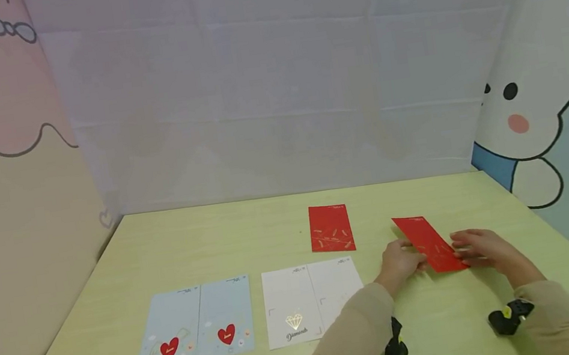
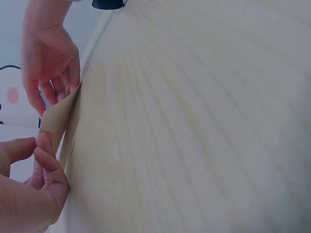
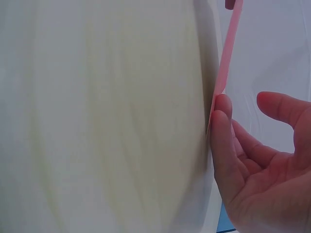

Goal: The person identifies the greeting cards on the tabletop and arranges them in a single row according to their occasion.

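In the head view a red envelope (image 1: 429,242) with gold print is tilted, partly raised off the table at the right. My left hand (image 1: 400,259) pinches its left edge, fingers curled. The right hand (image 1: 485,248) touches its right edge with extended fingers; in the right wrist view the thumb of that right hand (image 3: 265,160) stands apart from the envelope (image 3: 228,58). In the left wrist view the envelope (image 2: 58,116) is seen nearly edge-on between the two hands, its underside looking brownish. Parts of the left fingers are hidden behind it in the head view.
Another red envelope (image 1: 331,230) lies flat farther back. Two light-blue cards with red hearts (image 1: 170,315) lie side by side at the left. Beside them are two white cards (image 1: 287,292), one partly covered by the left sleeve. A white curtain (image 1: 271,82) stands behind the table.
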`<state>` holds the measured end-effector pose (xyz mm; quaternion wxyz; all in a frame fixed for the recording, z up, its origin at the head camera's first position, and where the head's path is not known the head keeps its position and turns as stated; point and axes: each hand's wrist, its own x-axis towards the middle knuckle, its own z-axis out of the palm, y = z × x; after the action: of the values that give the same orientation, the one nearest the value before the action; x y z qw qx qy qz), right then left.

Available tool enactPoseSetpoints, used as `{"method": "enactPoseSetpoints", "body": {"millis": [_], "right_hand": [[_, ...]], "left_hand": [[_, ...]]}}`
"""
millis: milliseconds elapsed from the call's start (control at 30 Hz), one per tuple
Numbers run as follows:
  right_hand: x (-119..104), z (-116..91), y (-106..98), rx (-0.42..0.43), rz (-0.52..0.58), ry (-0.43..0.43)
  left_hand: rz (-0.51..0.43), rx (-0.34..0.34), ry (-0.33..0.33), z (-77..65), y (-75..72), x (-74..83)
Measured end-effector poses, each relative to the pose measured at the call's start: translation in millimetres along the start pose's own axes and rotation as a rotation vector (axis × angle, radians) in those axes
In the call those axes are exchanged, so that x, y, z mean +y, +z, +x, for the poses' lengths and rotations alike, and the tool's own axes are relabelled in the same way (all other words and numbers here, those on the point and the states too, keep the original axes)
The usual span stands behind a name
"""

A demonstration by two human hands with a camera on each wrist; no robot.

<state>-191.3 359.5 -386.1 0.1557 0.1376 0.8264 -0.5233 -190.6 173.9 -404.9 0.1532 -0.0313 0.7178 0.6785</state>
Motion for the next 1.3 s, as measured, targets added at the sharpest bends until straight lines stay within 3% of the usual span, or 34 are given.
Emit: {"method": "enactPoseSetpoints", "body": {"millis": [333,533,833,1067,1300], "right_hand": [[-2.5,1.5,2.2,-0.007,-0.027,0.011],[-4.1,-0.8,4.0,-0.015,-0.032,-0.013],[-6.8,-3.2,4.8,-0.01,-0.043,-0.021],[-4.2,-2.4,7.3,-0.013,-0.059,-0.074],[-5.1,-4.5,13.8,-0.016,-0.078,-0.099]], "left_hand": [[0.023,0.035,0.019,-1.8,1.9,0.4],[0.067,0.018,0.054,-2.8,1.2,0.2],[0.096,-0.018,0.04,-7.2,-7.3,3.9],[0.105,-0.037,0.055,-11.9,-13.9,3.3],[0.18,-0.048,0.109,-19.9,-20.8,5.6]]}}
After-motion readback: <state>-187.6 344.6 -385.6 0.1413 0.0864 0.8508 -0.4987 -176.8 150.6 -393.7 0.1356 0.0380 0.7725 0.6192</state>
